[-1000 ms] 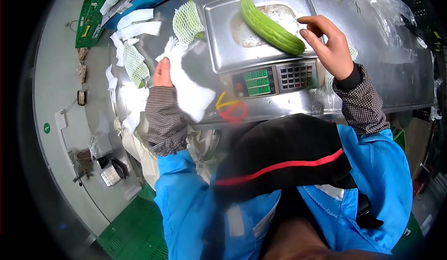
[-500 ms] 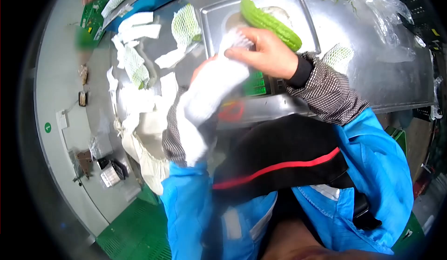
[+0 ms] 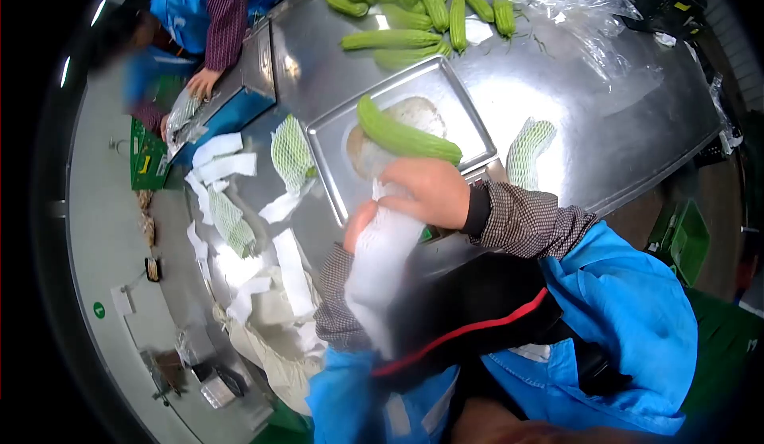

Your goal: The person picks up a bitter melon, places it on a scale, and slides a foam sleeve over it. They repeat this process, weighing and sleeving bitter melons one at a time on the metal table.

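Observation:
A white foam net sleeve [image 3: 383, 261] hangs between my hands and drapes down over my left forearm. My right hand [image 3: 430, 193] pinches its upper end with thumb and fingers. My left hand [image 3: 360, 225] is closed on the sleeve from the other side, its fingers partly hidden. Just beyond my hands, a green bitter melon [image 3: 406, 135] lies bare on the steel tray of a scale [image 3: 322, 146]. To the right of the tray rests a net-wrapped melon [image 3: 529, 153], and another net-wrapped melon [image 3: 291, 149] sits to its left.
Several bare melons [image 3: 430, 2] lie at the back of the steel table [image 3: 549, 78]. Clear plastic film [image 3: 589, 22] is heaped at the back right. White foam strips [image 3: 227, 165] and a cloth bag [image 3: 270, 356] are at left. A co-worker [image 3: 187, 18] handles a wrapped item beside a box.
My view has swung, showing more of the table's back and the co-worker. Both hands still hold the foam sleeve, near the scale's front edge.

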`<state>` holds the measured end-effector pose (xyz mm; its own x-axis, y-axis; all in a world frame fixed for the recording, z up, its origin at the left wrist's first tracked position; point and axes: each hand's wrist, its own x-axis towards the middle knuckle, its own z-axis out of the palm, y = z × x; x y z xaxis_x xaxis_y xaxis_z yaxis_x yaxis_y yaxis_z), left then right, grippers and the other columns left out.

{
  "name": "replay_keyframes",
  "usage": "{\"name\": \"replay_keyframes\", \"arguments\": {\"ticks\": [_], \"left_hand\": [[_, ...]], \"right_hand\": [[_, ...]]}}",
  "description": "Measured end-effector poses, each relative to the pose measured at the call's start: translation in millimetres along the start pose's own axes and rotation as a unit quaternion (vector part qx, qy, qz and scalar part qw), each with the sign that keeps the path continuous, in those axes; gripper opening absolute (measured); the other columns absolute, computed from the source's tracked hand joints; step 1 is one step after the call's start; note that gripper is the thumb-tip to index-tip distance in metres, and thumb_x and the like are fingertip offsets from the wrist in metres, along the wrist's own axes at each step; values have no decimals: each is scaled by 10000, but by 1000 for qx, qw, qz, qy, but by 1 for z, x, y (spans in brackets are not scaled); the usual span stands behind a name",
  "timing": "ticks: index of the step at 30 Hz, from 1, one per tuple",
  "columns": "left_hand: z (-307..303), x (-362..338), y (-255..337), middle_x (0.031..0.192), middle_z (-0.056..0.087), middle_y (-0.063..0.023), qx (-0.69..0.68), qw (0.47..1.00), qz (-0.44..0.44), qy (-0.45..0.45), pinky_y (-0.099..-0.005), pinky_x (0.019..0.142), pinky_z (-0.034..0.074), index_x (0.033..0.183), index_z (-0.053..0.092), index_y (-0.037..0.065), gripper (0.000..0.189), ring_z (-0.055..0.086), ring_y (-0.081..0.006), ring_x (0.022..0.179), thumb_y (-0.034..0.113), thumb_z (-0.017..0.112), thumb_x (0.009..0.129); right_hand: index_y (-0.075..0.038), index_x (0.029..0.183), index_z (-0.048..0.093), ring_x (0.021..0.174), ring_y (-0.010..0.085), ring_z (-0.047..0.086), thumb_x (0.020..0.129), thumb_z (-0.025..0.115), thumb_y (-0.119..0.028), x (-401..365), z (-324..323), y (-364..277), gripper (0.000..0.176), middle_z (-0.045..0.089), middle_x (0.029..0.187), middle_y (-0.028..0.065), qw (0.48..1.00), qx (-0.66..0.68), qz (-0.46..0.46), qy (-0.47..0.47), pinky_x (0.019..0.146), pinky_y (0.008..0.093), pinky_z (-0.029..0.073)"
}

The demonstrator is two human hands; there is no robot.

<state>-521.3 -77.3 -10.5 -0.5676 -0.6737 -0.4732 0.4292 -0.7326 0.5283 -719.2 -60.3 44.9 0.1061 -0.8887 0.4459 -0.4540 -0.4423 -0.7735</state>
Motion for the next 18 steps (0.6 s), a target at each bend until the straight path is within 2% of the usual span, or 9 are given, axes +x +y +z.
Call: {"name": "replay_keyframes", "arguments": {"ticks": [4,5,8,11,14,15,16,17,18], "left_hand": [[46,17,-23,1409,384,-216,68,982,21,174,-417,1108,311,1414,286,-21,533,393,-333,1303,258,268,961],[58,17,-17,1412,385,-208,-36,986,-20,163,-402,1106,313,1412,291,-19,539,390,-317,1307,262,276,951],[13,27,-26,1379,430,-192,139,988,-6,65,-397,1083,341,1367,353,-9,514,430,-302,1272,266,307,935],[2,29,-25,1318,493,-176,132,991,27,21,-400,1045,383,1295,442,21,470,471,-297,1229,296,334,931],[1,35,-23,1255,532,-160,35,998,37,43,-405,1012,408,1237,491,43,436,500,-276,1184,327,373,929],[9,33,-18,1233,544,-154,-8,998,32,54,-406,1002,414,1219,505,50,426,510,-266,1167,337,389,927],[17,29,-13,1211,555,-148,-52,996,27,66,-408,991,421,1201,518,56,416,520,-256,1150,347,405,925],[68,22,-4,1102,587,-186,-186,972,69,122,-325,873,483,1088,498,-49,223,588,-246,1015,41,408,904],[35,37,-17,1099,588,-174,-62,976,147,146,-342,898,470,1082,522,-16,261,577,-246,1033,140,428,895]], "right_hand": [[-88,854,616,732,281,633,807,653,-227,-4,-7,13,152,619,810,91,997,-62,-11,-34,619,388,500],[-95,789,591,741,274,619,814,640,-196,-4,-10,12,115,589,813,101,996,-84,-12,-26,628,376,490],[-108,773,576,724,290,601,825,624,-184,3,-19,21,104,552,771,104,969,-226,-95,19,640,364,479],[-86,782,588,692,281,532,797,609,-128,10,-23,16,49,514,729,77,972,-162,-167,43,658,386,471],[-45,823,532,788,304,588,880,552,-147,5,-15,4,118,564,846,113,997,9,-75,-30,688,392,470],[1,933,552,862,258,599,907,542,-160,7,-24,-1,163,602,947,109,971,173,118,-115,745,357,479],[-4,974,560,877,241,599,911,546,-179,8,-19,6,186,609,958,103,950,257,151,-93,760,339,477],[-9,1015,568,891,224,598,915,550,-198,6,-10,17,215,616,970,96,920,339,183,-72,776,321,476],[-15,1056,576,906,207,598,918,553,-218,5,-2,23,246,623,981,90,880,420,215,-54,792,303,475]]}}
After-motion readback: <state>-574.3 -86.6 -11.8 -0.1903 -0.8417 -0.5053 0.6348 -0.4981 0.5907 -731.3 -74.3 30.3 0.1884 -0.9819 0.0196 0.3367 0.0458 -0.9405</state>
